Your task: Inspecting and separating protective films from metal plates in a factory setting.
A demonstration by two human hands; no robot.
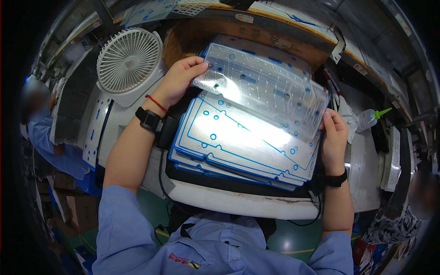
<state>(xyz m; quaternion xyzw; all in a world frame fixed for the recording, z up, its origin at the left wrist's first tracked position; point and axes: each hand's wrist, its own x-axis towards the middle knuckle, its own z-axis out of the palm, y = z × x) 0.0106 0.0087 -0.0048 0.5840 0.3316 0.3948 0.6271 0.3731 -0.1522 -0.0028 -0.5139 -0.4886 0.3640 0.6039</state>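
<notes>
A clear plastic sheet [263, 85] with small raised dots and a curled right end spans between my hands. My left hand [183, 77] pinches its left end, and my right hand [334, 130] grips its right end by the edge. Below the sheet lies a stack of silvery flat plates [229, 140] with blue outlines, holes and notched edges. Its front edges are slightly uneven. Glare whitens part of the sheet and the top plate. Behind the sheet, more blue-edged plates [293, 59] show, partly covered.
A white round fan [130, 62] stands at the left. To the right are a bottle with a green nozzle [369, 119] and crumpled white tissue [347, 114]. A wooden ledge [275, 43] rises behind. Other people [46, 123] sit at the far left and right edges.
</notes>
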